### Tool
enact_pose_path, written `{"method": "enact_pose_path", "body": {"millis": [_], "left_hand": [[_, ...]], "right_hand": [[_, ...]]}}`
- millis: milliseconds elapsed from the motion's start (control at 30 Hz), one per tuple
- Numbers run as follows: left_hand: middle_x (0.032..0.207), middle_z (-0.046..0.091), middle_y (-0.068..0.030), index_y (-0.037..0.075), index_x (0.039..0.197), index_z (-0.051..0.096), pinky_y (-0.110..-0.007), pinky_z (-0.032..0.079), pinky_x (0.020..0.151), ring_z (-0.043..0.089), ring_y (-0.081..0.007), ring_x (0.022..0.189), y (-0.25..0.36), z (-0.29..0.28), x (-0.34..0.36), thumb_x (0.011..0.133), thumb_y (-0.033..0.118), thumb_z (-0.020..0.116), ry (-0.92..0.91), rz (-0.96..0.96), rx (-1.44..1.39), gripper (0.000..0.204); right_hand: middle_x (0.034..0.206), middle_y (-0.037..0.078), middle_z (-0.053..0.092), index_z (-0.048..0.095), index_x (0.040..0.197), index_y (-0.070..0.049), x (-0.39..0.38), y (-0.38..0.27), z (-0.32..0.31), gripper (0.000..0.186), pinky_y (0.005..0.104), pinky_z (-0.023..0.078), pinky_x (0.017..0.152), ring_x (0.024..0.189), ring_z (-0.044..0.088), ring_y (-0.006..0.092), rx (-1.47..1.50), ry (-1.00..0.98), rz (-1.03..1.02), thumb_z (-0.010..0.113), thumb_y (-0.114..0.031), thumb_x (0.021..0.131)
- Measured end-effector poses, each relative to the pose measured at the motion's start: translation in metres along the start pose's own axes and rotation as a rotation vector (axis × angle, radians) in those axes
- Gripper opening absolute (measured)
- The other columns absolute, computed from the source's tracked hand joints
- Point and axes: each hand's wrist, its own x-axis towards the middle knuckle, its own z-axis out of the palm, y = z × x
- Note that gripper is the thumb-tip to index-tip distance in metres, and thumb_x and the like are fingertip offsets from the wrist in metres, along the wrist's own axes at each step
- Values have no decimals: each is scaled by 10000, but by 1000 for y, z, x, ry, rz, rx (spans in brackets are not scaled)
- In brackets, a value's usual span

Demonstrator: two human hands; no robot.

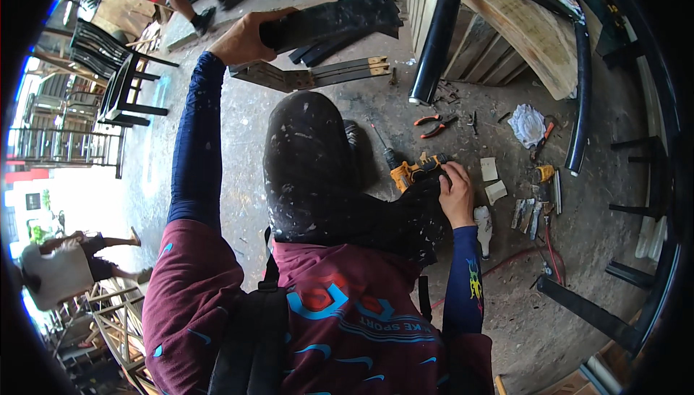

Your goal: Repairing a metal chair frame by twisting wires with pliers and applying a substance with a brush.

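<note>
Left hand (249,38) pinches the near end of a black board (332,23), thumb and fingers clamped; board extends rightward from that hand, long axis roughly crosswise, left hand nearer, right hand (457,196) well apart. Right hand sits by the dark trouser leg (412,214), fingers bent, can't tell if gripping; yellow drill (410,172) just left of and beyond its fingertips, pliers (436,126) farther beyond.

We are in a furniture workshop: black slatted chairs (129,91), a curved timber panel (517,26), a power drill (406,172) and pliers (442,124) on our scuffed concrete floor (238,142) show it.
</note>
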Motion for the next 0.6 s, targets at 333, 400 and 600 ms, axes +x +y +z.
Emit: {"method": "enact_pose_path", "body": {"millis": [333,400,600], "left_hand": [[1091,726,-151,211,1474,534,-335,600,906,724,-236,863,-44,31,-5,682,87,791,88,-142,-29,842],[1092,726,-151,209,1477,532,-341,597,909,722,-234,863,-45,34,0,683,119,786,91,-196,-8,839],[1048,713,-106,234,1498,514,-321,571,894,685,-195,826,-57,-6,-19,685,139,775,163,-287,6,860]], "right_hand": [[1193,157,645,687,1089,2,-40,19,-5,226,449,475,991,1110,583,382,-96,-67,-49,656,-33,867],[1193,163,647,689,1090,1,-54,32,-15,230,451,478,987,1115,581,391,-86,-21,-2,657,-26,864],[1135,196,671,691,1122,4,-134,110,-34,256,453,496,952,1074,625,393,-76,69,236,671,-16,868]]}}
